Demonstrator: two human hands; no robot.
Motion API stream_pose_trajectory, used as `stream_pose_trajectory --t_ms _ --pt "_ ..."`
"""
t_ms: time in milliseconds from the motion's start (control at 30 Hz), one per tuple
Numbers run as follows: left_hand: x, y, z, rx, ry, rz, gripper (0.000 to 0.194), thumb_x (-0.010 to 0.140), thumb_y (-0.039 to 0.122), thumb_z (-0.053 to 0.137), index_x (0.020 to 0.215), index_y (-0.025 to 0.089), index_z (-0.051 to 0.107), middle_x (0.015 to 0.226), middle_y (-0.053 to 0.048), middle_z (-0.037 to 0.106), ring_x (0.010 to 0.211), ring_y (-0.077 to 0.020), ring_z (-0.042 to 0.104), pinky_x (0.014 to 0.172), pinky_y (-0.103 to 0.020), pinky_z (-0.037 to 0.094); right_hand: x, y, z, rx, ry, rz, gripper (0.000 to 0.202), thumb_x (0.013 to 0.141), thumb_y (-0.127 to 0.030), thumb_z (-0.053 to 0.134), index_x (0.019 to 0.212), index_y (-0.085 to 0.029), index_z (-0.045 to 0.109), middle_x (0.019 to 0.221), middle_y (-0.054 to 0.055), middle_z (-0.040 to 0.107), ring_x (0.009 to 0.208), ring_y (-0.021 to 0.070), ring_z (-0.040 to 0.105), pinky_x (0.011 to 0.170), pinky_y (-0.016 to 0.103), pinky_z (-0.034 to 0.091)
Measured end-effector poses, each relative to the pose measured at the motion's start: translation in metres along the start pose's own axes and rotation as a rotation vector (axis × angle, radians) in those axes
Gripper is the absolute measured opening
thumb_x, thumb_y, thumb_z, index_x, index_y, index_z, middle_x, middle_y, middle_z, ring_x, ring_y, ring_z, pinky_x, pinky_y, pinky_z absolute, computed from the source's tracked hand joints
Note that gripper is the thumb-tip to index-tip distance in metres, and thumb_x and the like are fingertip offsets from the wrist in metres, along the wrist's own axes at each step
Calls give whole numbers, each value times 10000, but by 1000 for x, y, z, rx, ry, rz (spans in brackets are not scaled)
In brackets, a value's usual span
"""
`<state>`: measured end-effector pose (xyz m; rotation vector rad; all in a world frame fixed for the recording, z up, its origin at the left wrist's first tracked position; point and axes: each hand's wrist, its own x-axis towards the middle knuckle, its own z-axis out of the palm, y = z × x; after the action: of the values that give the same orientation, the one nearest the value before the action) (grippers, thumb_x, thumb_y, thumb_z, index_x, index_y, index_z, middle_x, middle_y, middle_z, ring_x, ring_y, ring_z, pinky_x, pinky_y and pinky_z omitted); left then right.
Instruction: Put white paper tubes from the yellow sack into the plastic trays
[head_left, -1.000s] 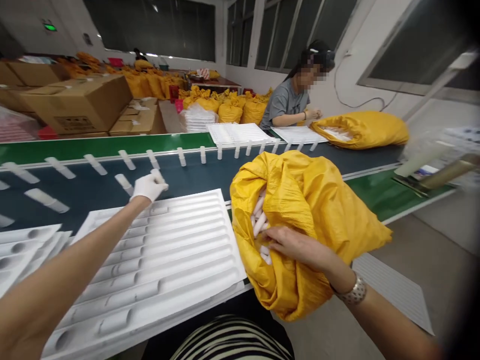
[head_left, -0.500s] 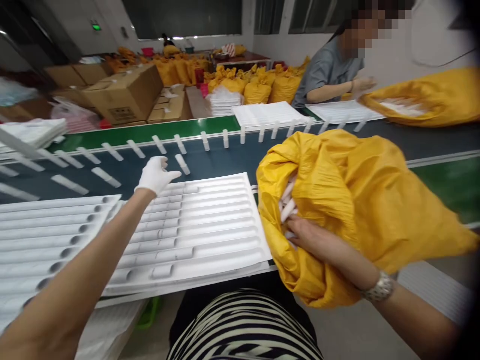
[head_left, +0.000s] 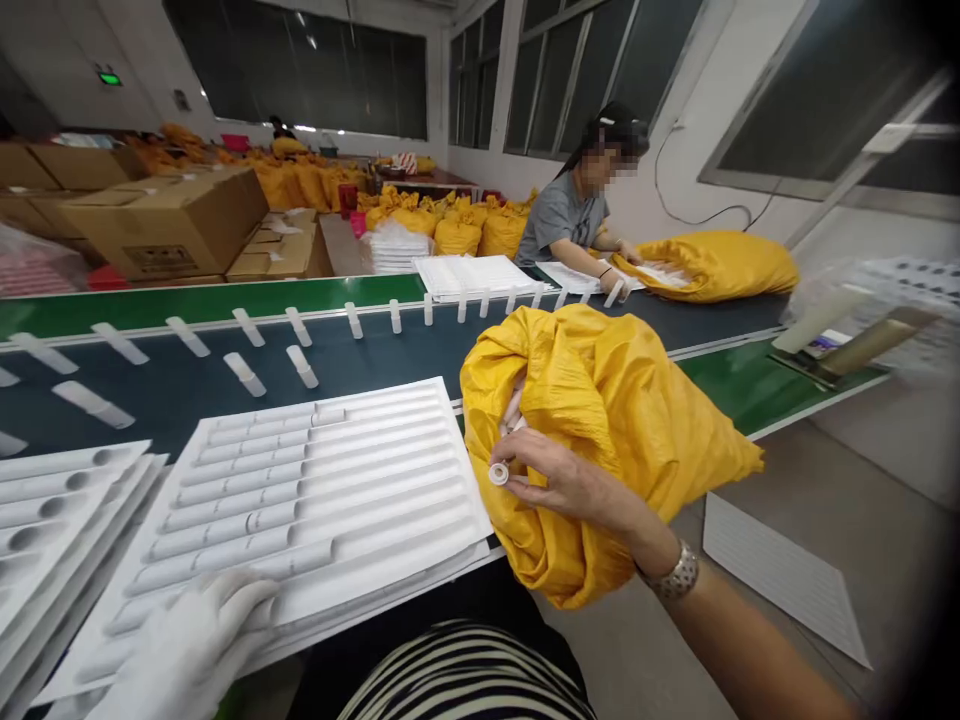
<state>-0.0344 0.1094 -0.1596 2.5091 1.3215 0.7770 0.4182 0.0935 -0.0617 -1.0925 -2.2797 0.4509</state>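
Observation:
A white tray [head_left: 390, 480] with long grooves lies before me, its left part filled with white tubes [head_left: 240, 510]. My left hand [head_left: 199, 635], in a white glove, is at the tray's near left edge, its fingers curled over the lowest tubes; what it grips is hidden. My right hand [head_left: 555, 480] is bare and pinches a white tube [head_left: 499, 474], whose round end faces me. It is at the mouth of a yellow sack [head_left: 622, 400] that holds more white tubes.
Beyond the tray, a dark conveyor [head_left: 390, 350] carries spaced white tubes. Another tray stack [head_left: 67, 510] lies at left. Across the belt a person [head_left: 570, 220] in grey works by a second yellow sack [head_left: 735, 265]. A tray [head_left: 780, 570] lies on the floor at right.
My left hand has come down from the belt side to the tray's near left edge. My right hand has drawn a tube out of the sack. The view has turned right.

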Motion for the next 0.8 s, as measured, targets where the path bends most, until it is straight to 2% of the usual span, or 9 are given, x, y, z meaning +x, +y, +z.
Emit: stream_pose_trajectory --t_ms 100,167,267,333,433,500,600,700,800 --pt "8 6 -6 -44 93 -14 145 852 401 568 945 432 675 928 20 754 856 -314 697 694 -428 558 2 -11 0 25 49 -39 213 1015 -261 492 1219 -218 537 1105 73 627 1071 206 584 988 377 496" --pt "14 19 -14 -34 105 -33 200 845 409 585 998 476 696 957 9 740 894 -334 686 711 -448 549 7 -19 4 77 -4 -33 272 1056 -296 446 1311 -226 506 1172 76 598 1112 192 576 999 363 498" --pt "24 46 -24 -72 11 -33 187 881 369 604 1022 411 718 1082 -16 719 1018 -325 659 848 -440 522 18 -31 20 124 -121 -23 340 1088 -349 413 1398 -238 497 1238 84 578 1105 181 596 988 333 504" --pt "31 65 -26 -147 -44 -57 148 903 347 614 1016 332 707 1085 -32 708 1030 -290 645 910 -409 496 28 -37 35 156 -129 -30 326 1069 -380 473 1342 -217 548 1201 87 613 1076 191 619 963 321 508" --pt "41 97 -23 -354 -120 -209 157 946 358 564 1024 261 659 954 -28 690 914 -227 643 867 -341 501 40 -44 58 219 -86 -37 286 996 -436 611 1145 -192 616 1068 71 667 978 200 650 872 298 520" --pt "48 117 -20 -503 -214 -333 173 949 378 557 1009 243 647 903 -13 681 865 -208 640 821 -309 507 46 -46 67 239 -75 -44 290 965 -460 652 1071 -191 622 1010 57 674 913 191 656 816 282 513" --pt "62 139 -16 -689 -322 -412 224 940 410 560 1046 238 657 1005 -18 709 960 -225 650 871 -313 504 49 -45 69 219 -124 -52 299 962 -476 648 1065 -196 622 993 46 680 896 186 657 799 273 502" --pt "74 150 -13 -805 -378 -428 268 941 426 567 1104 226 637 1109 -32 698 1069 -237 625 963 -335 473 49 -43 63 118 -199 -112 268 993 -438 615 1076 -184 622 992 58 685 891 189 645 792 283 496" --pt "83 153 -8 -874 -476 -450 286 917 455 604 1037 195 618 1038 -38 671 995 -226 608 870 -325 486 48 -43 55 -26 -259 -278 194 1055 -331 512 1064 -174 626 1043 98 684 951 209 622 880 344 479"
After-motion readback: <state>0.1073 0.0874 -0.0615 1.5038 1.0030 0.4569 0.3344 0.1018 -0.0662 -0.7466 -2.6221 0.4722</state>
